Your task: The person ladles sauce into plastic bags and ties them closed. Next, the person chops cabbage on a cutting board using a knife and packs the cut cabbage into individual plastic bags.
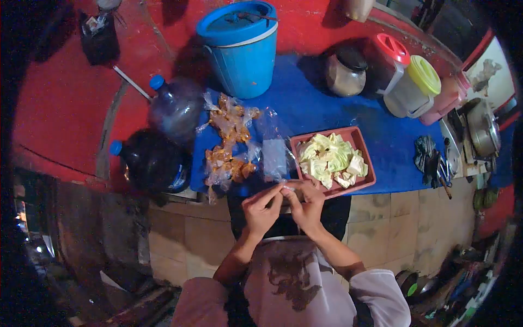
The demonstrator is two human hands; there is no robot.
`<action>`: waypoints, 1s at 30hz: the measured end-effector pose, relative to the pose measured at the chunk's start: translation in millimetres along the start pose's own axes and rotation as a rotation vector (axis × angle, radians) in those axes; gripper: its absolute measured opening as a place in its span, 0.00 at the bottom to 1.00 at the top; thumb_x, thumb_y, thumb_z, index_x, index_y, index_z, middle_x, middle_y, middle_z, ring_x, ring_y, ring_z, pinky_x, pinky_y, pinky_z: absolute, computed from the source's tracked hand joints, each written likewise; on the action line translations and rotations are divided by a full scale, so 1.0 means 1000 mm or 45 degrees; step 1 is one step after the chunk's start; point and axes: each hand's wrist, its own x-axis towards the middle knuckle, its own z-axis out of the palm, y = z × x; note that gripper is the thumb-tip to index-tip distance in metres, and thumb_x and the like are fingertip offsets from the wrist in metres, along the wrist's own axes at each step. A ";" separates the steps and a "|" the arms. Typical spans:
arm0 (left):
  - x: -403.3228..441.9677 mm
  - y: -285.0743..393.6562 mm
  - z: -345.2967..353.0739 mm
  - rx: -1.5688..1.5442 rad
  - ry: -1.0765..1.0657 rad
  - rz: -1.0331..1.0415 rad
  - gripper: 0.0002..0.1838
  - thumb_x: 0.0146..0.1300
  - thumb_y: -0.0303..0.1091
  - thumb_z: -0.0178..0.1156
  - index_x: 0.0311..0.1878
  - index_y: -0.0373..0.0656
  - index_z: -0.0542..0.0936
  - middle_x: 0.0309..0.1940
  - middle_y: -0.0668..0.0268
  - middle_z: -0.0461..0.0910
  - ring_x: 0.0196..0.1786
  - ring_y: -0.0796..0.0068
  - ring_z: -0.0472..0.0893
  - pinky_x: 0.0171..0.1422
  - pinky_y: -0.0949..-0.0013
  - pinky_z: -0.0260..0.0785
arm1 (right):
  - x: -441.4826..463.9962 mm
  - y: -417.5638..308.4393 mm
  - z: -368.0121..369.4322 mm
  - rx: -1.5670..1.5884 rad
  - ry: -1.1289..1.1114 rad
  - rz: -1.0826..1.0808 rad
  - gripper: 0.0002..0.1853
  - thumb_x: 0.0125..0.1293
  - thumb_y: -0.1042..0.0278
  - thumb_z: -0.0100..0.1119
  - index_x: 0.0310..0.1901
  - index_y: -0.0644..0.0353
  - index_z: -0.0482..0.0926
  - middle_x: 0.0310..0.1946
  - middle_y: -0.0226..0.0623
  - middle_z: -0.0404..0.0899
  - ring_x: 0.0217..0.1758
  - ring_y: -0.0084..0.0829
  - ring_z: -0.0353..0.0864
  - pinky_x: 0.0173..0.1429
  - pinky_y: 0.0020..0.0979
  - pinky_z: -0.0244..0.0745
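Both hands meet at the front edge of the blue table, fingertips pinched together. My left hand (262,210) and my right hand (306,206) are closed on something small and pale that I cannot make out. Just beyond them lies a stack of clear plastic bags (274,158). To its right, a pink tray (371,177) holds cut pale green cabbage (332,155), close to my right hand. Left of the bags are several small knotted plastic bags (231,122) with orange-brown contents.
Behind stands a blue lidded bucket (243,62). Large bottles (177,106) are at left. A black-lidded jar (346,76), a red-lidded pitcher (389,60) and a yellow-lidded pitcher (411,92) stand back right. Utensils (442,171) and a metal pot (482,131) lie far right.
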 end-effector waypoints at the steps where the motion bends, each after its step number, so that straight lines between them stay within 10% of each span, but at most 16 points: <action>1: 0.005 0.004 -0.001 0.037 -0.028 0.048 0.12 0.50 0.20 0.66 0.40 0.40 0.85 0.37 0.58 0.85 0.39 0.69 0.86 0.43 0.71 0.77 | 0.002 -0.001 -0.001 -0.031 0.011 -0.018 0.06 0.58 0.68 0.64 0.33 0.61 0.82 0.36 0.37 0.82 0.39 0.32 0.79 0.59 0.36 0.62; 8: 0.045 0.008 0.003 -0.056 -0.084 0.316 0.14 0.49 0.21 0.66 0.42 0.40 0.82 0.37 0.62 0.82 0.36 0.67 0.83 0.39 0.70 0.76 | 0.032 0.014 -0.018 1.229 -0.350 0.607 0.03 0.58 0.78 0.61 0.28 0.65 0.79 0.49 0.36 0.75 0.49 0.26 0.74 0.52 0.28 0.68; 11: 0.049 0.030 -0.013 -0.124 -0.345 0.369 0.14 0.49 0.20 0.67 0.41 0.40 0.83 0.35 0.62 0.81 0.35 0.65 0.82 0.39 0.68 0.75 | 0.021 0.019 -0.024 0.909 -0.313 0.810 0.03 0.60 0.76 0.62 0.29 0.64 0.80 0.43 0.32 0.79 0.44 0.22 0.76 0.47 0.27 0.71; 21: 0.074 -0.038 -0.009 -0.133 -0.028 0.064 0.05 0.54 0.21 0.62 0.35 0.38 0.83 0.31 0.61 0.82 0.33 0.70 0.81 0.38 0.71 0.72 | 0.062 0.023 -0.024 0.104 -0.588 0.210 0.11 0.63 0.62 0.61 0.36 0.62 0.79 0.28 0.37 0.78 0.33 0.27 0.76 0.39 0.30 0.70; 25: 0.092 -0.024 -0.008 -0.186 0.087 0.024 0.09 0.62 0.27 0.60 0.45 0.36 0.80 0.34 0.65 0.81 0.39 0.79 0.79 0.44 0.74 0.70 | 0.157 0.093 0.006 0.241 -0.171 0.092 0.09 0.65 0.65 0.58 0.37 0.64 0.78 0.24 0.36 0.78 0.22 0.19 0.73 0.27 0.27 0.68; 28: 0.069 -0.030 0.001 -0.283 -0.065 -0.153 0.12 0.64 0.29 0.60 0.48 0.36 0.79 0.37 0.66 0.81 0.40 0.80 0.78 0.46 0.75 0.70 | 0.198 0.133 0.022 0.009 -0.275 0.080 0.10 0.64 0.64 0.59 0.40 0.63 0.80 0.31 0.40 0.82 0.29 0.28 0.80 0.35 0.32 0.74; 30: 0.050 -0.041 0.006 -0.241 -0.115 -0.235 0.11 0.64 0.29 0.59 0.48 0.36 0.79 0.37 0.66 0.81 0.39 0.81 0.78 0.45 0.75 0.70 | 0.210 0.140 0.036 -0.226 -0.034 -0.533 0.15 0.62 0.59 0.61 0.43 0.62 0.80 0.42 0.46 0.81 0.44 0.41 0.81 0.50 0.40 0.74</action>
